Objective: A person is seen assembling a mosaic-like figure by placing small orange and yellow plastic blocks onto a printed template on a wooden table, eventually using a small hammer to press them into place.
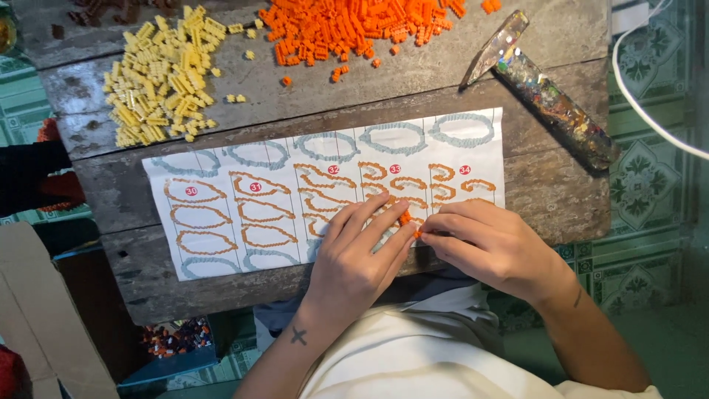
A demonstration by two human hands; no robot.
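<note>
Both hands meet at the near edge of a white paper sheet (221, 210) printed with rows of curved outlines. The left hand (354, 258) lies flat on the sheet with its fingers spread and stretched forward, pressing down rather than gripping anything. The right hand (491, 244) is curled, its fingertips pinched together on a small orange piece (418, 233) right where the two hands touch; another orange piece (405, 218) shows just beside the left hand's fingers. The sheet lies across a worn wooden bench (539, 188), and many of its outlines are traced in orange, while those along the far and near edges are grey-blue. Small red round marks sit among the rows. On the far side of the bench, well apart from the hands, is a heap of yellow pieces (159, 70) to the left and a heap of orange pieces (347, 26) beside it, with a few strays scattered between the heaps and the sheet. A paint-spattered hammer (550, 96) lies at a slant on the right of the bench, its head toward the orange heap. A white cord (635, 92) curves down past the bench's right end over a patterned tile floor (650, 185).
</note>
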